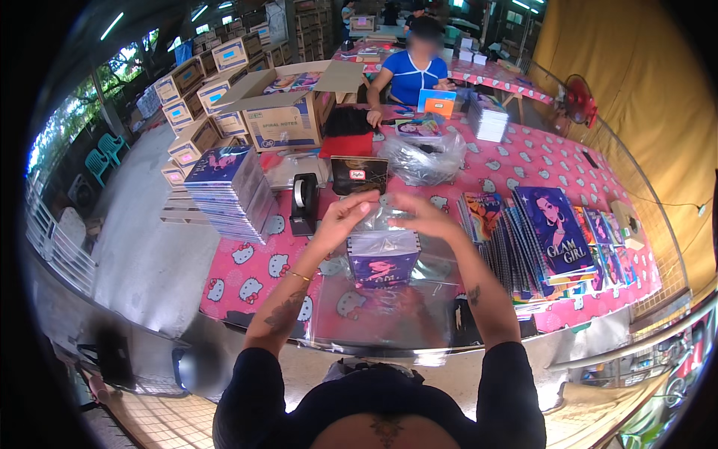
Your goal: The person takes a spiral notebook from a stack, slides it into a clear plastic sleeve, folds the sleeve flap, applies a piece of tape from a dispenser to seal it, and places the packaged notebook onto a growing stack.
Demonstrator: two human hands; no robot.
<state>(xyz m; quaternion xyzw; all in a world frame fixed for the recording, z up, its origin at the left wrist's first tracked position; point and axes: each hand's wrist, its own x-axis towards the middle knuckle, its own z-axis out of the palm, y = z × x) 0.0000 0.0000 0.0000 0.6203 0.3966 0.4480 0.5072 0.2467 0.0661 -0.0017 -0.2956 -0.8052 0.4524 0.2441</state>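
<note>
A small stack of purple spiral notebooks [381,270] in clear plastic stands on the pink table in front of me. Loose clear film [383,217] rises above its top. My left hand [348,217] is over the stack's far left side, fingers stretched out and pointing inward beside the film. Facing it, my right hand [423,217] has its fingers apart at the film's right side. Whether either hand touches the film is hard to make out. A flat clear plastic sheet [336,310] lies under and around the stack, along the table's near edge.
A black tape dispenser [303,206] stands left of my hands, beside a tall notebook stack [228,191]. Fanned notebooks [550,232] lie at the right. Crumpled clear plastic [424,159] and an open carton [284,123] are farther back. A co-worker [413,78] in blue sits across the table.
</note>
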